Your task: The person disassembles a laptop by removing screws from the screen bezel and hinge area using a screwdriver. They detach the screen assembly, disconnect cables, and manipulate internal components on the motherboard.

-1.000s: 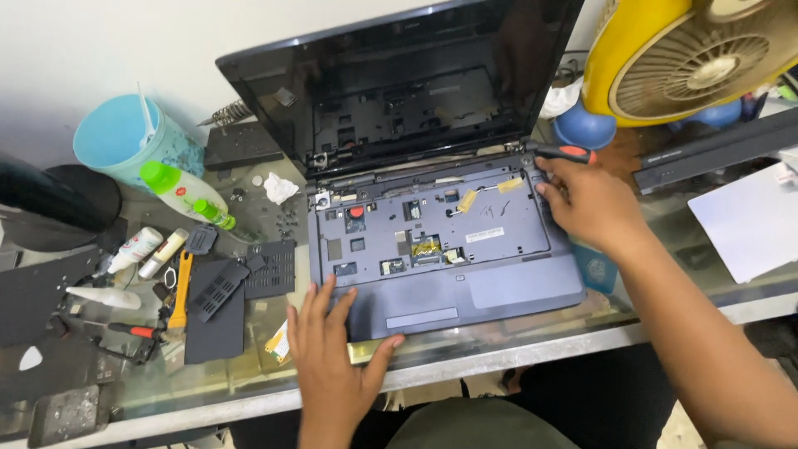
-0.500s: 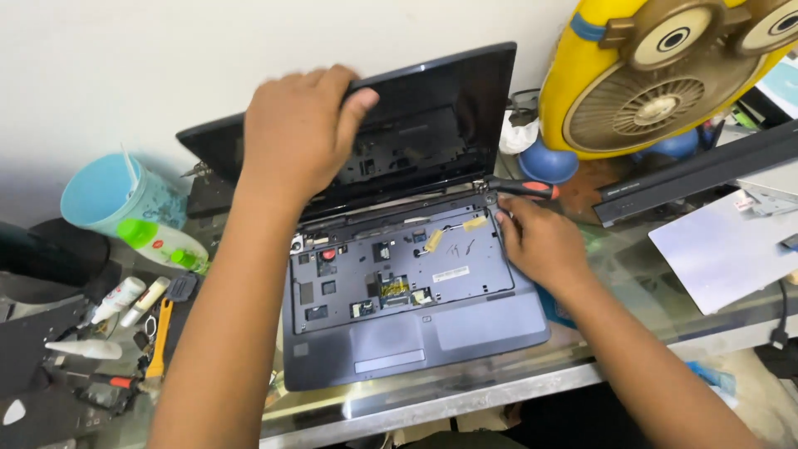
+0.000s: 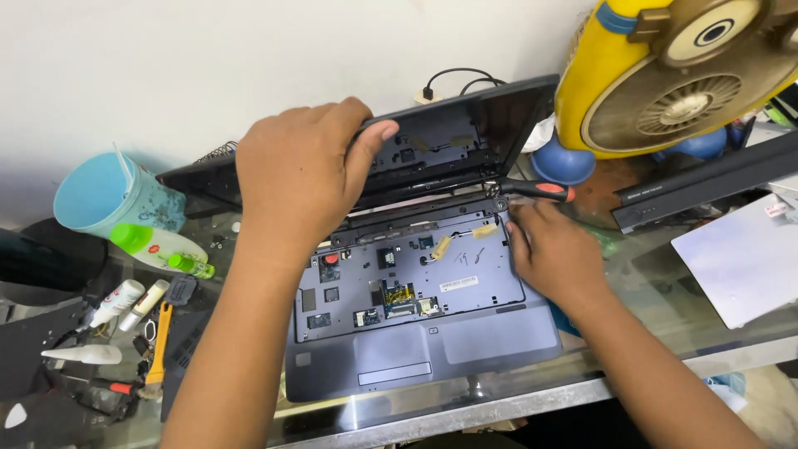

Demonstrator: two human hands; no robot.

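Observation:
A small dark laptop point(image 3: 416, 333) lies open on the glass bench, keyboard removed, circuit parts showing in its blue-grey deck. My left hand point(image 3: 299, 179) grips the top edge of the lid point(image 3: 449, 137), fingers curled over it, tilting the screen forward. My right hand point(image 3: 553, 254) rests on the deck's right rear corner near the hinge. A red-and-black handled screwdriver point(image 3: 536, 189) lies by the right hinge, just above my right fingers; whether they hold it is not clear.
A yellow fan point(image 3: 673, 75) stands at the back right, with a black device point(image 3: 706, 179) and a grey sheet point(image 3: 748, 258) beside it. On the left are a light blue cup point(image 3: 112, 195), a green-capped bottle point(image 3: 158, 247), tubes and small tools point(image 3: 125, 303).
My left hand left the palm rest, rose to the lid's top edge and pulled the lid forward and down. My right hand stayed at the right hinge corner.

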